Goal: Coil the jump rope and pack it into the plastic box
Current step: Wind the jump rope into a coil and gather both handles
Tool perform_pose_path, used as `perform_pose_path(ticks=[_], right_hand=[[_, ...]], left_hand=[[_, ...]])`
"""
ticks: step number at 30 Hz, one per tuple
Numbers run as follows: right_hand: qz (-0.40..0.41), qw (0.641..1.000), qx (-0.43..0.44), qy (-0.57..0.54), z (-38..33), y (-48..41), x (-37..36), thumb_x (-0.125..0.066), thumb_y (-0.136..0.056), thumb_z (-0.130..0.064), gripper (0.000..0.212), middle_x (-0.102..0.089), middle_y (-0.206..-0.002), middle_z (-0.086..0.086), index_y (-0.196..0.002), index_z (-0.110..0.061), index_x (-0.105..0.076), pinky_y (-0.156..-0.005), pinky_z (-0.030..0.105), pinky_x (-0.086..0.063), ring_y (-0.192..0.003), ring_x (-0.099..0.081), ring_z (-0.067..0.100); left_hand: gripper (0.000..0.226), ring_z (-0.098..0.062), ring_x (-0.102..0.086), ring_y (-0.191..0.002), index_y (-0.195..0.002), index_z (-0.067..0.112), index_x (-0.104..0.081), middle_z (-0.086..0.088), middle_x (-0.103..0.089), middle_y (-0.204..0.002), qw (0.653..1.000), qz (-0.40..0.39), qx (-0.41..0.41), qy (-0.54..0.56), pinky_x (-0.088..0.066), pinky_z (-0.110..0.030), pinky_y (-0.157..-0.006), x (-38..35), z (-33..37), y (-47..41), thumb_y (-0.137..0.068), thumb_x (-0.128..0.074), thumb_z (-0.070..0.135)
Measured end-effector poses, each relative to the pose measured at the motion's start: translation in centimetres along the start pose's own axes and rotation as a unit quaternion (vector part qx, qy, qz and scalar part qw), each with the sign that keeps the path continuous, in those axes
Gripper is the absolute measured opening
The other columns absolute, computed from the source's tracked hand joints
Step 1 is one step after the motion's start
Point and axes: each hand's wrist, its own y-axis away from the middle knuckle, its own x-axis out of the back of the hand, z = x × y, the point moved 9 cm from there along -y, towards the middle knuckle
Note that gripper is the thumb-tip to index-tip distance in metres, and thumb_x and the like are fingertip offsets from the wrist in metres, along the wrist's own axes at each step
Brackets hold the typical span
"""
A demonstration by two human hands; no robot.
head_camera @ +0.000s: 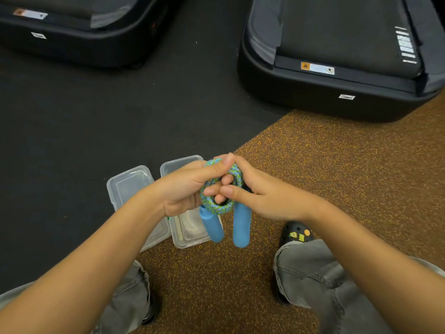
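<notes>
The jump rope (218, 208) has a blue-green braided cord wound into a small coil, and two blue foam handles (241, 225) hang down from it. My left hand (185, 189) grips the coil from the left with fingers through its middle. My right hand (262, 196) holds the coil from the right, thumb and fingers pinching the cord. Below the hands, on the floor, lies the open clear plastic box (185, 237). Its clear lid (127, 186) lies flat just left of it.
Two black treadmill ends stand on the floor, one at the far left (79, 44) and one at the far right (337, 88). The floor is black mat on the left and brown speckled rubber (337, 165) on the right. My grey trouser legs and a black clog (297, 235) fill the bottom.
</notes>
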Motion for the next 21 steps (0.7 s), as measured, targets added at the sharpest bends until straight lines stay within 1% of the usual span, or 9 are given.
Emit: perform_pose_path(ticks=[2,5,8,10,13,15,18,19,21], right_hand=[[0.017,1.0,0.011,0.018,-0.2,0.0,0.4,-0.047,-0.093,-0.022,0.043,-0.063,-0.108,-0.001,-0.133,-0.015,-0.031,-0.096,0.027,-0.044,-0.106,-0.057,0.008],[0.033,0.998,0.027,0.04,-0.4,-0.1,0.8,-0.047,-0.091,-0.021,0.042,-0.055,-0.096,-0.018,-0.131,-0.018,-0.033,-0.088,0.016,-0.042,-0.093,-0.054,-0.002],[0.035,0.998,0.035,0.05,-0.4,-0.1,0.9,-0.047,-0.092,-0.013,0.038,-0.057,-0.093,-0.016,-0.127,-0.015,-0.034,-0.088,0.018,-0.045,-0.09,-0.057,0.0],[0.041,0.997,0.043,0.054,-0.4,-0.1,1.1,-0.045,-0.092,-0.006,0.033,-0.057,-0.088,-0.016,-0.124,-0.012,-0.036,-0.083,0.011,-0.043,-0.085,-0.057,0.001],[0.067,0.994,0.046,0.07,-0.3,-0.1,1.4,-0.042,-0.092,-0.003,0.029,-0.054,-0.09,-0.011,-0.121,-0.008,-0.04,-0.083,0.011,-0.041,-0.088,-0.055,0.007],[0.091,0.991,0.044,0.092,0.0,-0.1,1.7,-0.04,-0.091,-0.006,0.031,-0.051,-0.103,-0.005,-0.122,-0.008,-0.042,-0.088,0.013,-0.038,-0.098,-0.05,0.007],[0.116,0.987,0.034,0.107,0.4,-0.2,2.1,-0.039,-0.089,-0.003,0.033,-0.046,-0.11,-0.002,-0.122,-0.008,-0.042,-0.086,0.003,-0.031,-0.1,-0.043,0.003],[0.123,0.986,0.029,0.111,0.5,-0.2,2.4,-0.038,-0.088,-0.003,0.034,-0.046,-0.11,-0.002,-0.122,-0.007,-0.042,-0.084,0.001,-0.03,-0.1,-0.043,0.004],[0.136,0.984,0.019,0.112,0.7,-0.2,3.0,-0.038,-0.087,-0.004,0.035,-0.046,-0.109,-0.001,-0.122,-0.007,-0.041,-0.081,-0.001,-0.029,-0.1,-0.044,0.008]], left_hand=[[0.033,-0.006,-0.049,-0.043,-0.057,0.014,-0.048,0.007,-0.04,-0.035,1.0,0.002,-0.007,-0.022,-0.046,-0.016,-0.052,0.2,0.4,0.1,-0.075,-0.049,0.042],[0.029,-0.007,-0.052,-0.048,-0.054,0.016,-0.053,0.005,-0.045,-0.04,0.998,0.006,-0.012,-0.066,-0.047,-0.018,-0.057,0.2,1.1,0.3,-0.073,-0.054,0.038],[0.03,-0.009,-0.055,-0.054,-0.053,0.014,-0.054,0.006,-0.052,-0.043,0.989,0.043,-0.03,-0.136,-0.048,-0.02,-0.064,0.6,1.5,0.3,-0.067,-0.06,0.04],[0.033,-0.012,-0.056,-0.059,-0.05,0.015,-0.054,0.006,-0.055,-0.046,0.982,0.083,-0.051,-0.164,-0.048,-0.024,-0.07,0.9,1.7,0.2,-0.064,-0.063,0.044],[0.033,-0.008,-0.054,-0.061,-0.05,0.018,-0.056,0.006,-0.056,-0.052,0.971,0.138,-0.071,-0.18,-0.044,-0.022,-0.067,1.5,1.7,0.1,-0.067,-0.065,0.045],[0.03,-0.001,-0.051,-0.058,-0.058,0.018,-0.057,0.011,-0.054,-0.055,0.964,0.169,-0.086,-0.189,-0.041,-0.016,-0.06,1.8,1.9,0.1,-0.068,-0.066,0.045],[0.046,-0.003,-0.054,-0.069,-0.08,0.004,-0.063,0.002,-0.058,-0.072,0.966,0.162,-0.094,-0.179,-0.043,-0.021,-0.067,1.6,1.8,0.0,-0.065,-0.064,0.047],[0.044,-0.004,-0.056,-0.072,-0.086,0.002,-0.064,0.0,-0.061,-0.076,0.969,0.149,-0.091,-0.173,-0.045,-0.021,-0.069,1.3,1.6,-0.1,-0.069,-0.064,0.043],[0.025,0.001,-0.061,-0.075,-0.092,0.013,-0.065,0.006,-0.066,-0.081,0.975,0.126,-0.09,-0.157,-0.048,-0.013,-0.07,0.8,1.1,-0.3,-0.076,-0.066,0.031]])
